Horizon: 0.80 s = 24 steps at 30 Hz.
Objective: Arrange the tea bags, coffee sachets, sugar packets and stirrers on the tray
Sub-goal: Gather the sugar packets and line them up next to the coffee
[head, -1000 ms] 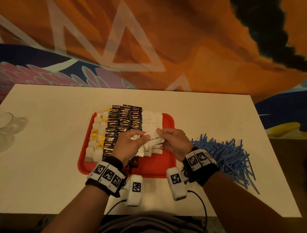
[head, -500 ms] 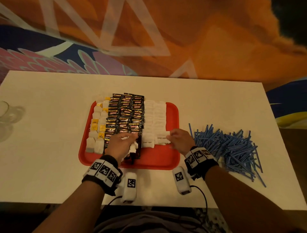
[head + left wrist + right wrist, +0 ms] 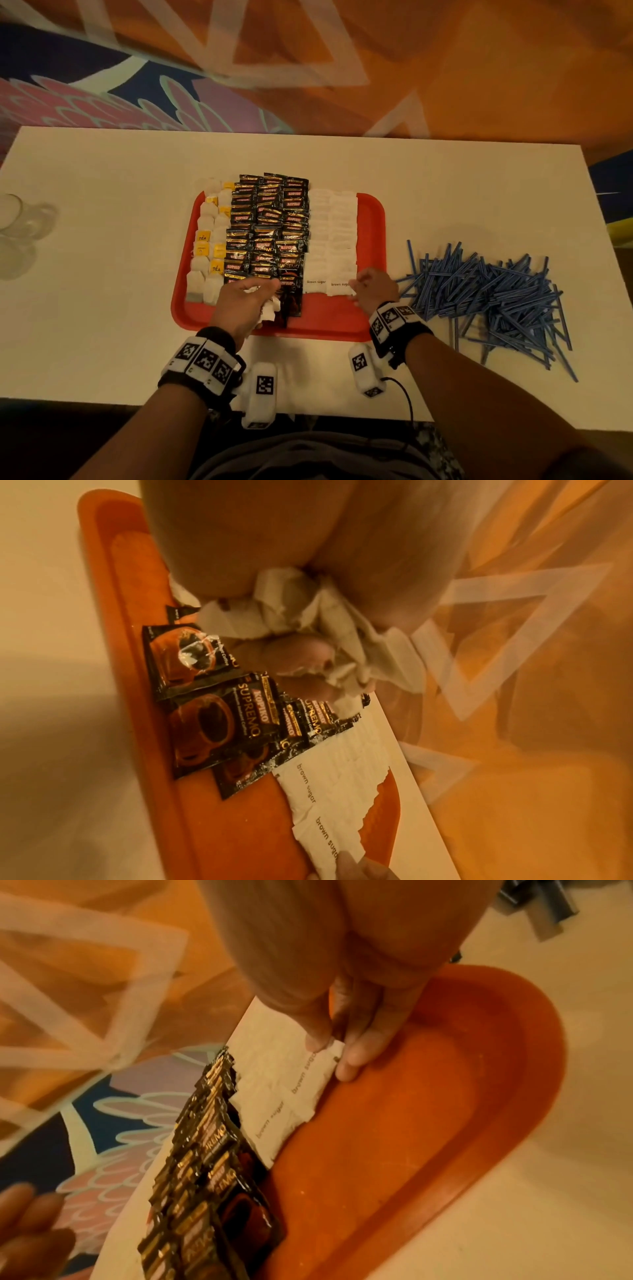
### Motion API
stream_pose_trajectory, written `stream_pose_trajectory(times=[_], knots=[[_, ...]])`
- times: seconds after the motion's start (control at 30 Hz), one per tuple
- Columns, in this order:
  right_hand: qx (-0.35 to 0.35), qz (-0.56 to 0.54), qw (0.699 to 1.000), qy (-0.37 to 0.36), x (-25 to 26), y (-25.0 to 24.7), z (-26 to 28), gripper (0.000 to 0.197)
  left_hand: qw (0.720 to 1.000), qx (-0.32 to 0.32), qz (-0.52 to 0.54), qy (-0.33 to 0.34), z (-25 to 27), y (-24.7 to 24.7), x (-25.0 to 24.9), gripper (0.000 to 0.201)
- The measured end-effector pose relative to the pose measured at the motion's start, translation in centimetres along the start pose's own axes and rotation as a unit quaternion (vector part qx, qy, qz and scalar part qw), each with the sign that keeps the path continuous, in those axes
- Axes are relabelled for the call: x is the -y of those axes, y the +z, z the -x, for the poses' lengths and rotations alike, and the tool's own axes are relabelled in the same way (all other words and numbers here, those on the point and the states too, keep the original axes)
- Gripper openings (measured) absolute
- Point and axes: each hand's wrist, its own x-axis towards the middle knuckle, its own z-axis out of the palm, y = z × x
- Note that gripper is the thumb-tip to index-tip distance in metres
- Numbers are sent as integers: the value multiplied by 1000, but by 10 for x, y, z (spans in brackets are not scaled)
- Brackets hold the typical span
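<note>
A red tray (image 3: 371,219) holds columns of tea bags (image 3: 209,253) on the left, black coffee sachets (image 3: 270,233) in the middle and white sugar packets (image 3: 330,233) on the right. My left hand (image 3: 260,294) hovers over the tray's near edge and grips a crumpled bundle of sugar packets (image 3: 308,615). My right hand (image 3: 356,287) pinches the corner of the nearest "brown sugar" packet (image 3: 308,1074), which lies flat at the near end of the right sugar column, thumb on top. A pile of blue stirrers (image 3: 486,298) lies on the table right of the tray.
The tray sits on a white table (image 3: 102,308). A clear glass (image 3: 13,219) stands at the table's far left edge. A bare red strip of tray floor (image 3: 411,1123) runs along the near side and right of the sugar. A patterned floor lies beyond the table.
My right hand took one packet from the bundle in my left hand and laid it at the near end of the right sugar column. My left hand sank toward the tray's front.
</note>
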Motion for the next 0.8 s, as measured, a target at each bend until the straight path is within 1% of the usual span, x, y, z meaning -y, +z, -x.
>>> stream_pose_trajectory(times=[0.1, 0.2, 0.23, 0.3, 0.33, 0.4, 0.47, 0.67, 0.73, 0.8], knots=[[-18, 25, 1000, 2, -1, 1, -1, 11, 1000, 1, -8, -3, -3, 0, 1, 21], [-30, 83, 996, -8, 1, -3, 2, 18, 1000, 8, -6, -3, -7, 1, 2, 24], [-38, 110, 993, -24, 2, -4, 4, 20, 1000, 9, -6, -5, -7, 2, 1, 23], [-53, 154, 983, -82, 2, -4, 7, 21, 1000, 13, 1, -8, -8, 3, 1, 22], [-45, 168, 978, -118, 2, -3, 9, 20, 1000, 16, 5, -8, -8, 4, 1, 23], [-1, 192, 967, -169, 0, 2, 10, 19, 999, 23, 18, -16, -9, 4, 2, 23], [31, 207, 961, -178, -2, 7, 10, 23, 998, 36, 28, -30, -8, 5, 1, 22], [32, 170, 971, -166, 1, 7, 14, 24, 992, 67, 80, -70, -4, 6, -6, 21], [32, 118, 979, -162, 10, 4, 20, 20, 989, 78, 101, -75, -4, 7, -9, 20], [47, 44, 986, -156, 25, 2, 29, 13, 985, 92, 126, -70, -3, 11, -14, 15]])
